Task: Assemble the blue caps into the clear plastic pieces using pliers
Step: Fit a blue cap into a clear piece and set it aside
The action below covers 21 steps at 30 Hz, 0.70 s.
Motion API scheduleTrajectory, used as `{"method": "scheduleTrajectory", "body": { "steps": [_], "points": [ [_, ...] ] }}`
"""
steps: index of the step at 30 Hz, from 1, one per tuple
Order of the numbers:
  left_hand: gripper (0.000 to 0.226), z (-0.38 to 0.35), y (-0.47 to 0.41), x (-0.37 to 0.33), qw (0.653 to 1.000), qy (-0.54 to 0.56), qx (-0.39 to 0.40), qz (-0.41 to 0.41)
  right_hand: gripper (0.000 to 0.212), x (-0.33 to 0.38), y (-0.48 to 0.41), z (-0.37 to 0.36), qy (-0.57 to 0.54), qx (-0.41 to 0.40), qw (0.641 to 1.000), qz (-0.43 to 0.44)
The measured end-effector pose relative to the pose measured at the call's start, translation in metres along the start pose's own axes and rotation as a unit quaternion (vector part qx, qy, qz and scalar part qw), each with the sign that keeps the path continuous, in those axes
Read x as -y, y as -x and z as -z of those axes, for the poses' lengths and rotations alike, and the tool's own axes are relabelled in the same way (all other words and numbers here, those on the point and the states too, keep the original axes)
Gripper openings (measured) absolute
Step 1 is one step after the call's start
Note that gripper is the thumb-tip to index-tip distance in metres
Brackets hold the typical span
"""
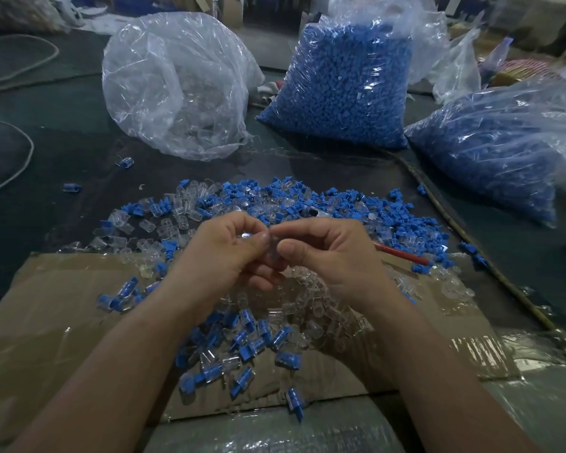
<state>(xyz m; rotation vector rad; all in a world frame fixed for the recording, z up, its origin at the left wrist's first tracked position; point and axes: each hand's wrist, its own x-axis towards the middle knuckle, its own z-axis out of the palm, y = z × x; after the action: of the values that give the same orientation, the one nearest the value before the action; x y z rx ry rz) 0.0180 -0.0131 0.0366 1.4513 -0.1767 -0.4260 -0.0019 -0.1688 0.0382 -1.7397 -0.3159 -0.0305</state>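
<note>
Pinching the clear plastic piece (pixel 273 254) between the curled fingertips of your left hand (pixel 229 248) and right hand (pixel 329 253), over the far edge of the cardboard (pixel 62 322), you probably risked it slipping down among the loose blue caps (pixel 406 217), because the pliers (pixel 402 255) lay unheld by that edge.

No writing, label, brand or number can be read on the plastic bags (pixel 340 93) at the far edge of the work surface, on the cardboard sheet (pixel 62 322), or on the loose blue caps (pixel 389 204) and clear plastic pieces (pixel 164 223).
</note>
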Motion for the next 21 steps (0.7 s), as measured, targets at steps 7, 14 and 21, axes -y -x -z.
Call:
{"method": "scheduleTrajectory", "body": {
  "steps": [7, 14, 21],
  "points": [
    [0.006, 0.0014, -0.0024, -0.0005, 0.999, 0.036, -0.006, 0.007, 0.028, -0.0018, -0.0002, 0.0003, -0.005, -0.022, 1.0, 0.0],
    [0.024, 0.0031, -0.0001, -0.0038, 0.997, 0.069, 0.016, 0.012, 0.019, -0.0018, 0.0003, 0.0008, 0.018, -0.044, 0.998, 0.03],
    [0.018, 0.0055, -0.0018, -0.0007, 0.995, 0.101, -0.017, 0.005, 0.018, -0.0047, -0.0003, -0.0023, 0.029, -0.051, 0.996, 0.065]
  ]
}}
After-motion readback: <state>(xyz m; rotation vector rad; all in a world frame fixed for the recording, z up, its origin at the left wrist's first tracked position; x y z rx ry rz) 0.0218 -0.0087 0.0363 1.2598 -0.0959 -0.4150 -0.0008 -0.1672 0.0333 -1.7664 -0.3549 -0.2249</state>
